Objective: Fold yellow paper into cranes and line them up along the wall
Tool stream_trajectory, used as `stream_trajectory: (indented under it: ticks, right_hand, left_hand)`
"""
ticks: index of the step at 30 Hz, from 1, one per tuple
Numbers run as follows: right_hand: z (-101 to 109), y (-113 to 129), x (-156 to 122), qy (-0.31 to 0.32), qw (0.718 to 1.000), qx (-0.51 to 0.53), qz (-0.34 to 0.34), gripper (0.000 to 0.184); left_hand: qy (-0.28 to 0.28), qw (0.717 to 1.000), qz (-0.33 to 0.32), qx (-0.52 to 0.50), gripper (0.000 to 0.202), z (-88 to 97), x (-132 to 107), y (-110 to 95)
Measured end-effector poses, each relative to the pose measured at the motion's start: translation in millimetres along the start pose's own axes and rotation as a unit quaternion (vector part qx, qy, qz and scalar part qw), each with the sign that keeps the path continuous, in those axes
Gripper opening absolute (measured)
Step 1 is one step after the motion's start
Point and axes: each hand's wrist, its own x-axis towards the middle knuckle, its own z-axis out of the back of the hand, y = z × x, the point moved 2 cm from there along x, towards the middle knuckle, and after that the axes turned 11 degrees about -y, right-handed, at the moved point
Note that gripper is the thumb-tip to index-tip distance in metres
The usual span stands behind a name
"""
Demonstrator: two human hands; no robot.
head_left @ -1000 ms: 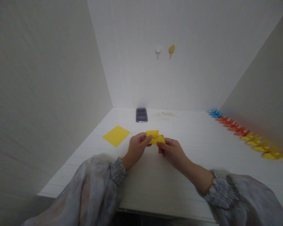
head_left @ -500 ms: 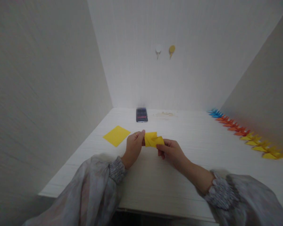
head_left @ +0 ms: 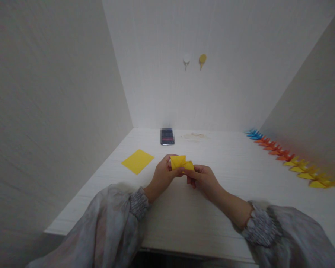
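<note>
Left thumb [head_left: 176, 172] lower, folded paper [head_left: 179, 160] part-hidden

The table [head_left: 167, 223] is white, with a brown smudge [head_left: 197, 135] near the back. On it lie a flat yellow sheet [head_left: 137, 161], a dark phone [head_left: 167, 136] and a row of blue, orange, red and yellow paper birds [head_left: 285, 155].

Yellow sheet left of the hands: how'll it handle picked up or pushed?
The yellow sheet looks like thin paper, so probably light and floppy if lifted by a corner. Lying flat on the table, it would likely slide, not roll or tip. The folded yellow piece suggests it may crease easily, if the material matches.
</note>
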Motion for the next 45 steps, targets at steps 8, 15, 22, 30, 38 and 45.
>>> stream_trajectory:
  ticks: [8, 15, 22, 30, 38, 45]
  right_hand:
    - [0, -6, 4, -0.001, 0.999, -0.031, -0.025, 0.027]
    - [6, -11, 6, 0.005, 0.999, -0.032, -0.023, 0.024]
    - [10, -2, 6, -0.060, 0.996, -0.034, 0.060, 0.025]
    - [6, 2, 5, -0.091, 0.974, -0.185, 0.099, 0.021]
    - [8, 4, 4, -0.094, 0.954, -0.257, 0.123, 0.020]
    - [9, 3, 7, -0.095, 0.961, -0.241, 0.099, 0.019]
  left_hand:
    - [-0.053, 0.999, 0.004, 0.004, 0.038, 3.1, 4, 2]
    - [-0.110, 0.994, 0.002, 0.010, 0.034, 8.7, 11, 4]
    - [-0.067, 0.997, 0.017, 0.035, 0.028, 7.1, 10, 4]
    - [0.020, 0.988, -0.049, 0.146, 0.023, 0.0, 2, 10]
    - [0.001, 0.936, -0.140, 0.323, 0.013, -1.3, -5, -1]
    - [-0.010, 0.914, -0.159, 0.372, 0.011, -5.0, -8, -9]
